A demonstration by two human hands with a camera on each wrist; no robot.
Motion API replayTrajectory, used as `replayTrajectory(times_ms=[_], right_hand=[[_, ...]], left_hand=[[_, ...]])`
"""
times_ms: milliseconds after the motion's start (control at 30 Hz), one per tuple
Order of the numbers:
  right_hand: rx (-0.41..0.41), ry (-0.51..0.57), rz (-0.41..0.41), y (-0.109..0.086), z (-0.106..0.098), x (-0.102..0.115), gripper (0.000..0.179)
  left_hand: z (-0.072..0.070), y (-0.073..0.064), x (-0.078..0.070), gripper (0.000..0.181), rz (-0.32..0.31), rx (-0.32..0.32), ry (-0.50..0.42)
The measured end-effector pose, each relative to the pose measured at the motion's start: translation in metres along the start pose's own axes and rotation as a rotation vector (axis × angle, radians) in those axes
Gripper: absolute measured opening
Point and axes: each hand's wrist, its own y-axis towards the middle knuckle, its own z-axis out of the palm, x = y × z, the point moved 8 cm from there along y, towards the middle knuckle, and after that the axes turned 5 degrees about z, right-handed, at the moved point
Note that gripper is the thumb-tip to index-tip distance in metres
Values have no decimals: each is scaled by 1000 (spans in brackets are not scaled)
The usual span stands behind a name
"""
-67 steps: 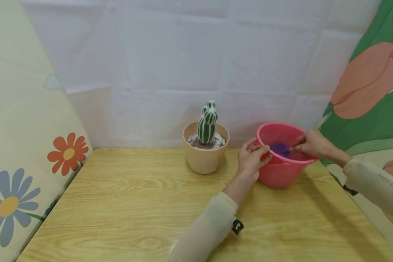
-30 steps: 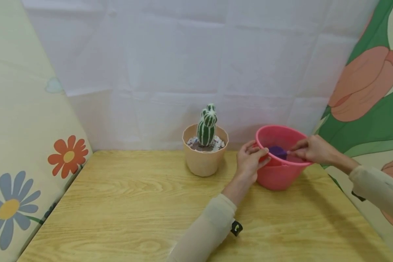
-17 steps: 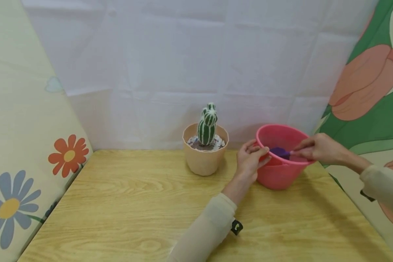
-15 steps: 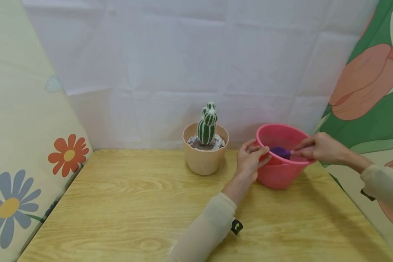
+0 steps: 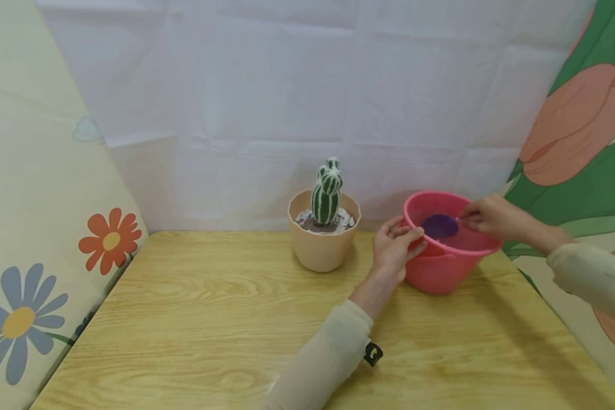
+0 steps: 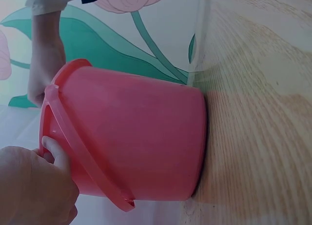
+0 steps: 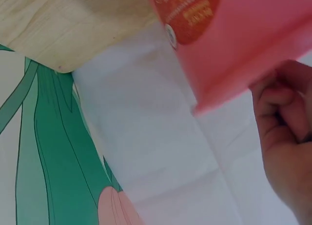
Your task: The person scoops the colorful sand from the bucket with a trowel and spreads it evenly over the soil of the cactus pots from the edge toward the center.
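Note:
A pink bucket (image 5: 435, 273) stands at the table's right end. My left hand (image 5: 389, 247) grips its near-left rim, the thumb over the edge; in the left wrist view the same hand (image 6: 39, 186) holds the rim beside the lowered bucket handle (image 6: 87, 154). Inside the bucket is a purple scoop (image 5: 439, 226), its rounded bowl turned partly to the head camera. Over the right side of the rim, my right hand (image 5: 499, 216) pinches the scoop's thin handle, mostly covered by the fingers. From the right wrist, curled fingers (image 7: 273, 108) show at the rim; the scoop is hidden there.
Left of the bucket stands a peach pot (image 5: 320, 250) with a green-and-white striped cactus (image 5: 326, 199) and pale bits around its base. Behind hangs a white cloth (image 5: 266, 102) along the back of the wooden table (image 5: 210, 330). Floral panels (image 5: 584, 119) flank both sides.
My right hand has risen a little within the last half second. The scoop has lifted and turned, showing more of its bowl. My left hand keeps its hold on the rim.

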Motion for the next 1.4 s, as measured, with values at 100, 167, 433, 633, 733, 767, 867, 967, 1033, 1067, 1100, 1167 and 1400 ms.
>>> replayTrajectory(times_ms=[100, 167, 433, 633, 733, 767, 867, 967, 1033, 1067, 1100, 1167, 1400], right_hand=[[-13, -28, -39, 3, 10, -2, 12], [-27, -29, -56, 3, 15, -4, 13], [-6, 36, -35, 2, 18, -1, 14], [90, 161, 95, -6, 9, -6, 15], [136, 228, 136, -11, 3, -10, 16], [155, 250, 145, -12, 2, -12, 16], [209, 298, 163, -17, -3, -14, 17], [267, 311, 140, -18, -6, -13, 18], [298, 312, 116, -18, -8, -12, 20], [315, 316, 106, -18, -9, -12, 20], [332, 326, 103, -18, -9, -12, 21], [365, 343, 107, -18, -11, -13, 21], [456, 450, 217, -20, -9, -27, 23]], left_hand=[[-1, 0, 2, 42, -8, -9, 6], [-2, 0, 4, 42, -15, -13, 4], [-2, 1, 2, 42, -9, -23, 0], [-3, 1, 0, 43, -2, -18, 1], [-3, 1, 0, 43, 0, -15, 8], [-3, 1, 0, 43, -1, -14, 11], [-3, 1, 0, 43, -5, -13, 16], [-3, 1, 1, 43, -6, -12, 18], [-3, 2, 1, 43, -7, -11, 18], [-3, 2, 1, 43, -8, -10, 16], [-3, 2, 1, 43, -9, -10, 15], [-3, 2, 1, 42, -8, -12, 17], [-3, 2, 2, 41, -5, -25, 23]])
